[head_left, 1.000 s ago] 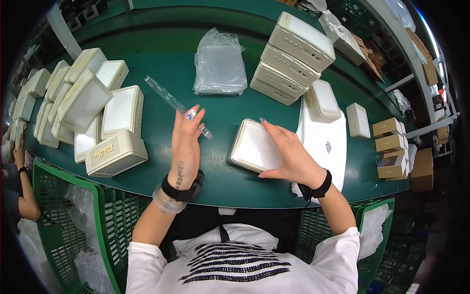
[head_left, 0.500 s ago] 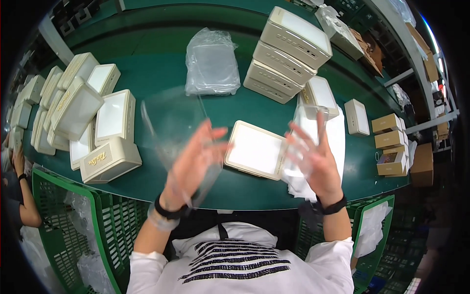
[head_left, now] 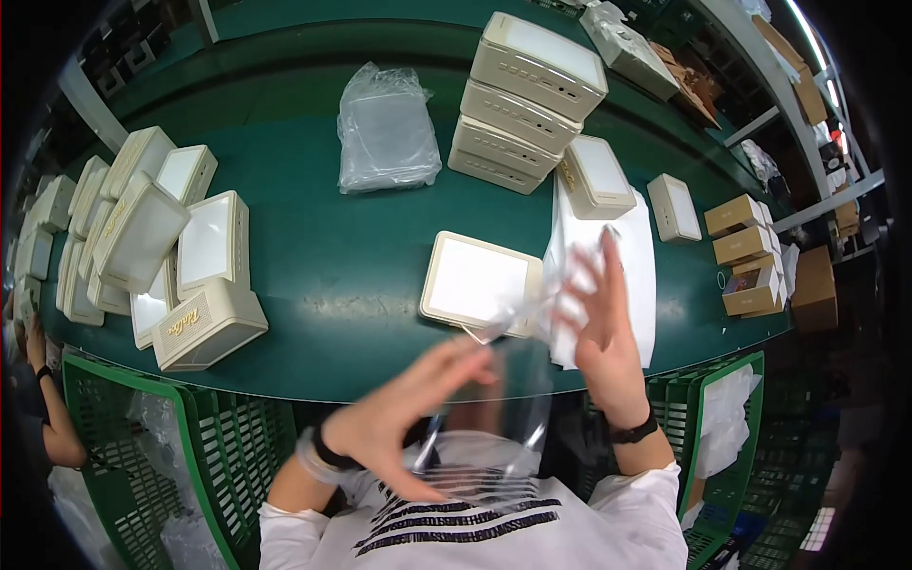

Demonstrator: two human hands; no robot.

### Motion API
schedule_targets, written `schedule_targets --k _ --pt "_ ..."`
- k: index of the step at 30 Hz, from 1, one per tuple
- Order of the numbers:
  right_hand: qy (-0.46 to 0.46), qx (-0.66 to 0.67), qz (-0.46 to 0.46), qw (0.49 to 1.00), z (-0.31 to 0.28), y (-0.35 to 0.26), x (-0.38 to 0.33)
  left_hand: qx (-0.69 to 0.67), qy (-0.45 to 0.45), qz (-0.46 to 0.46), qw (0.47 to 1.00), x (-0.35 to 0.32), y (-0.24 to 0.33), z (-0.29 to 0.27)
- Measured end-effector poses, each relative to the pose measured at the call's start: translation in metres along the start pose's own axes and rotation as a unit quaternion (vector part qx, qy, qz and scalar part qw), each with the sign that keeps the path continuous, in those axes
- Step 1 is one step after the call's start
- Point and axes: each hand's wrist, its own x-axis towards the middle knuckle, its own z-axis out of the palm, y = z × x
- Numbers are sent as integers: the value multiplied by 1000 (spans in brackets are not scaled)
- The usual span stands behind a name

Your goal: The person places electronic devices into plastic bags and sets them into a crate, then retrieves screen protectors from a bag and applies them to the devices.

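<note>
A clear plastic bag [head_left: 518, 399], smeared by motion, hangs between my hands, in front of my chest and across the near edge of a cream box-shaped device [head_left: 480, 280]. My left hand [head_left: 404, 404] is against the bag's left side, fingers stretched right and thumb spread well away. To the right, my right hand [head_left: 603, 328] is raised with its fingers apart and blurred, close to the bag's upper edge. The device lies flat with its white panel up. Beside it, white sheets [head_left: 627, 294] lie partly behind my right hand.
Cream devices [head_left: 537, 71] stand stacked at the back, with another device [head_left: 598, 180] on the sheets. A bundle of clear bags [head_left: 388, 133] lies farther left. Several devices [head_left: 214, 242] crowd the left side. Small boxes [head_left: 746, 247] sit far right; green crates [head_left: 237, 446] flank me.
My left hand has swung down and right, bringing the clear bag from the left to the space between my hands. My right hand has shifted slightly left, and the view has turned a little.
</note>
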Motion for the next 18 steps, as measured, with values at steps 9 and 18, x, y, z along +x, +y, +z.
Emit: schedule_targets --k 9,18 --pt "80 -235 1 969 -25 23 14 -308 5 -269 912 11 -7 -71" --pt "104 -299 4 948 -45 52 42 48 0 -186 981 -4 1 -43"
